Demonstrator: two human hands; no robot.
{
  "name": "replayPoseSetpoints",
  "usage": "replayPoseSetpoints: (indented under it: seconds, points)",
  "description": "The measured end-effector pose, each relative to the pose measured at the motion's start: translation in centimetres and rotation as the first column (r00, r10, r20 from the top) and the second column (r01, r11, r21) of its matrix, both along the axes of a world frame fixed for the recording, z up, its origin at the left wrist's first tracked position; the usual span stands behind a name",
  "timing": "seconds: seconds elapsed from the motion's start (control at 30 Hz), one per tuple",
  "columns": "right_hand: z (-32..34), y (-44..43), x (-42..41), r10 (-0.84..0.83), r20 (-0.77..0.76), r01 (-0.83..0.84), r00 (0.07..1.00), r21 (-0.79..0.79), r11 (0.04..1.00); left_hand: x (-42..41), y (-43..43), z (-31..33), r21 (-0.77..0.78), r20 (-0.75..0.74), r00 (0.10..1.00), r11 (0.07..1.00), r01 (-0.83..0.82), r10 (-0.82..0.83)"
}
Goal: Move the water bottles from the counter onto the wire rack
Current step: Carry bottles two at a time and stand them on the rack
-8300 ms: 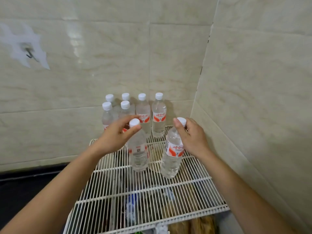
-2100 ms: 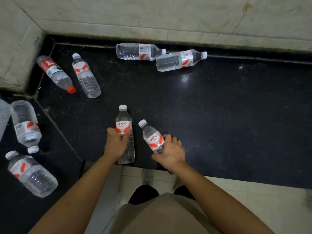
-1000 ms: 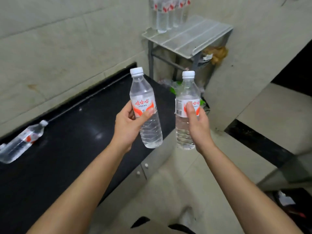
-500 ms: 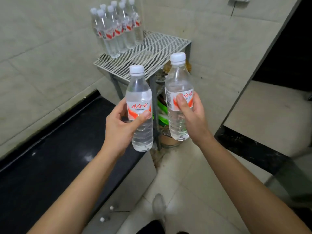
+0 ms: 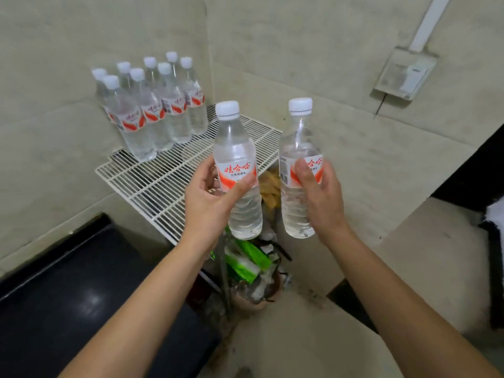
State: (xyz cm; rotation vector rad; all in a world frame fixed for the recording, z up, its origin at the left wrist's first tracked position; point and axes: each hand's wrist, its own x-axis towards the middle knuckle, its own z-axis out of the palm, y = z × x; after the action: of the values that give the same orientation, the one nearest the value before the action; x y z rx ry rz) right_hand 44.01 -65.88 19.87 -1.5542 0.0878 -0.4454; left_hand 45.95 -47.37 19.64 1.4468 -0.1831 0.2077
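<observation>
Gripping one water bottle each, both hands are raised in front of the wire rack point(image 5: 161, 184).

Left hand point(image 5: 210, 205): thumb lies across the lower front of the label and the fingers curl round the back, closed on the mid-body of the left bottle point(image 5: 236, 145). This bottle is upright w/ a slight lean, white cap on, and is held in the air in front of the rack's near-right edge.

Right hand point(image 5: 323, 200): thumb presses the label front and the fingers wrap behind, closed on the mid-body of the right bottle point(image 5: 298, 143). This bottle is upright, cap on, held in the air just to the right of the rack's edge, w/ the tiled wall behind it. The two held bottles are near each other but apart.

Rack load: a cluster of eight bottles point(image 5: 152, 115) stands upright at the back-left of the rack, in the wall corner, packed in approx. two rows, all w/ white caps and red-and-white labels. The rack's front and right portion is bare wire.

Surroundings: the black counter point(image 5: 68, 296) sits at lower left, below rack level and butting against the left wall. Under the rack there is green-and-white packaging point(image 5: 249, 261) and a yellowish item point(image 5: 268, 186), possibly a bag; detail is too blurred to confirm. A wall box point(image 5: 406, 73) w/ a white conduit point(image 5: 429, 20) above it is mounted on the right wall.
</observation>
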Motion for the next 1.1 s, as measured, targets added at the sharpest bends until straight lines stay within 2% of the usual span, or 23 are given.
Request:
replayPoseSetpoints:
  seconds: [0.13, 0.27, 0.43, 0.5, 0.6, 0.73, 0.8, 0.93, 1.03, 1.1]
  points:
    - [0.8, -0.4, 6.0, 0.064, 0.025, -0.063, 0.998, -0.024, 0.998, 5.3, -0.5, 1.4, 0.019, 0.000, 0.998, 0.998, -0.063, 0.063]
    - [0.5, 0.7, 12.4, 0.232, 0.020, -0.231, 0.972, -0.057, 0.971, 9.4, 0.0, 1.5, 0.006, -0.006, 0.985, 0.985, -0.172, 0.172]
    - [-0.4, 3.4, 20.5, 0.535, 0.010, -0.535, 0.845, 0.007, 0.845, 12.9, 1.0, 1.5, 0.065, 0.009, 0.915, 0.913, -0.402, 0.402]
    - [-0.5, 4.3, 23.4, 0.608, -0.026, -0.608, 0.793, 0.017, 0.794, 13.9, 1.6, 1.7, 0.100, 0.007, 0.875, 0.870, -0.483, 0.485]
    - [-1.2, 5.4, 28.0, 0.659, -0.040, -0.660, 0.751, -0.072, 0.748, 14.8, 2.5, 1.5, 0.140, -0.031, 0.794, 0.789, -0.598, 0.607]
    - [-2.3, 6.6, 32.1, 0.731, -0.100, -0.729, 0.675, -0.244, 0.640, 14.9, 3.7, 0.5, 0.183, -0.076, 0.678, 0.678, -0.712, 0.731]
    - [-2.8, 7.2, 33.6, 0.728, -0.081, -0.710, 0.681, -0.316, 0.629, 15.1, 4.0, 0.1, 0.171, -0.086, 0.642, 0.646, -0.744, 0.762]
    - [-3.5, 9.4, 35.3, 0.669, -0.131, -0.646, 0.731, -0.447, 0.619, 16.7, 4.6, -0.3, 0.196, -0.106, 0.610, 0.618, -0.761, 0.785]
    - [-3.4, 10.8, 36.2, 0.686, -0.154, -0.663, 0.711, -0.472, 0.581, 18.3, 5.9, -0.4, 0.215, -0.132, 0.622, 0.635, -0.742, 0.772]
    - [-2.9, 11.6, 36.5, 0.714, -0.110, -0.672, 0.692, -0.459, 0.581, 19.4, 7.0, -0.4, 0.237, -0.126, 0.647, 0.656, -0.716, 0.752]
